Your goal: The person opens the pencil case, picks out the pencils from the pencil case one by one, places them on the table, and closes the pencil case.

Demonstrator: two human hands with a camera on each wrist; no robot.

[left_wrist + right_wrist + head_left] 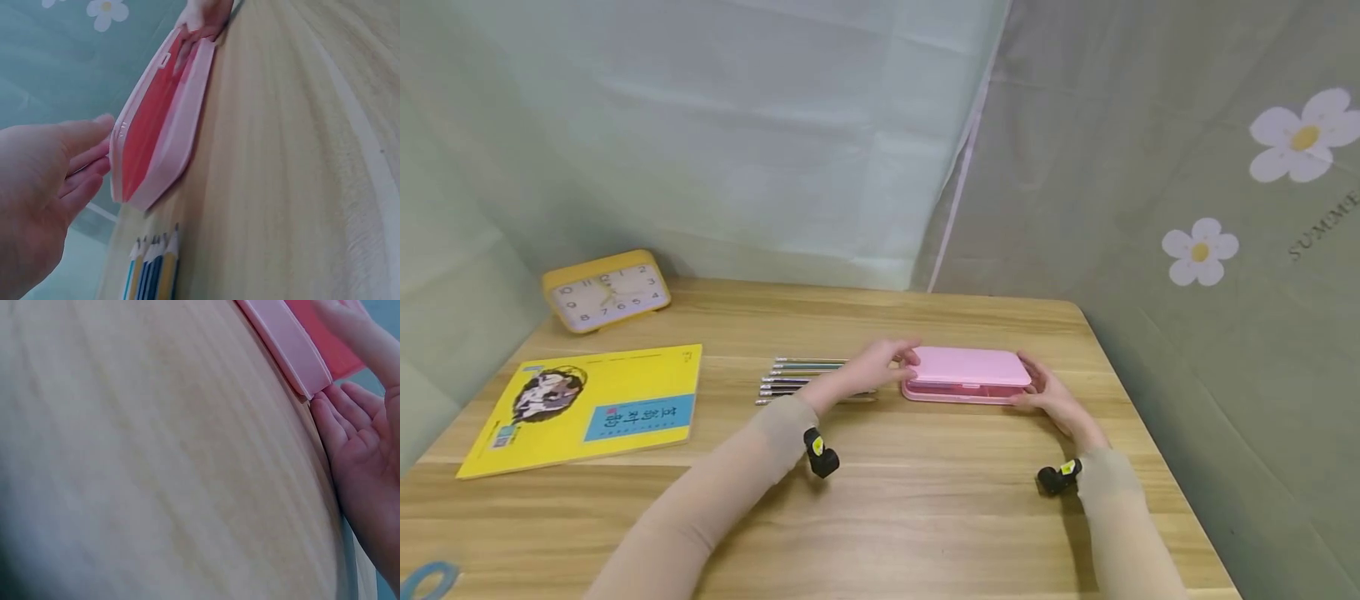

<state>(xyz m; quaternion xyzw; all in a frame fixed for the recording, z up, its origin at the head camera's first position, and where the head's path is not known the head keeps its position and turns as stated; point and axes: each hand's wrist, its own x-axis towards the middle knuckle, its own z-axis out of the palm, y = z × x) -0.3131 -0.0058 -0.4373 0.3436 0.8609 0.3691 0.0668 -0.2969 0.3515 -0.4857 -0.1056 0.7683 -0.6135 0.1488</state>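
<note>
my L hand (880,364) fingers straight, touching case (967,373) L end | my R hand (1051,396) spread, fingertips at R end | lid ajar | pencils (805,380) just L, on table (925,517)

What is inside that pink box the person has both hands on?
The pink box is open only a crack. Through the gap the left wrist view shows a bare pinkish-red inside, but most of it is covered by the lid. The left hand and right hand touch its ends.

Blue thing (426,579), perhaps scissors, cut off
</note>
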